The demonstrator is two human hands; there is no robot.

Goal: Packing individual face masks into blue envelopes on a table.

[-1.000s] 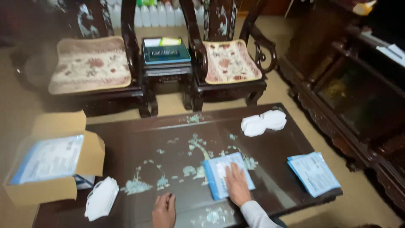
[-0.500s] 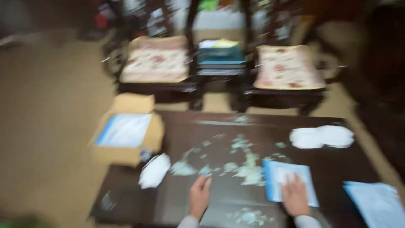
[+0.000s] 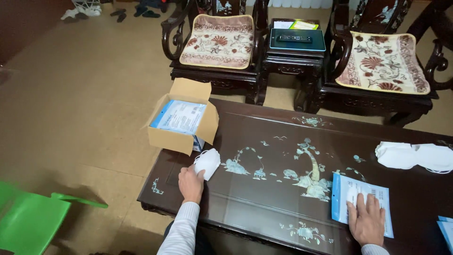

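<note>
Head view shows my left hand (image 3: 191, 183) lying on the dark inlaid table (image 3: 264, 189), its fingertips touching the lower edge of a white face mask (image 3: 207, 163) that sits just beside the open cardboard box (image 3: 181, 123) at the table's left end. Well apart to the right, my right hand (image 3: 367, 225) rests palm down, fingers spread and pressed flat, on a blue-and-white mask packet (image 3: 361, 200) near the front edge, both sleeved forearms reaching up from below.

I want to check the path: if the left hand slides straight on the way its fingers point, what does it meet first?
The left hand points up-right and already touches the white mask. Beyond that, probably the cardboard box.
</note>
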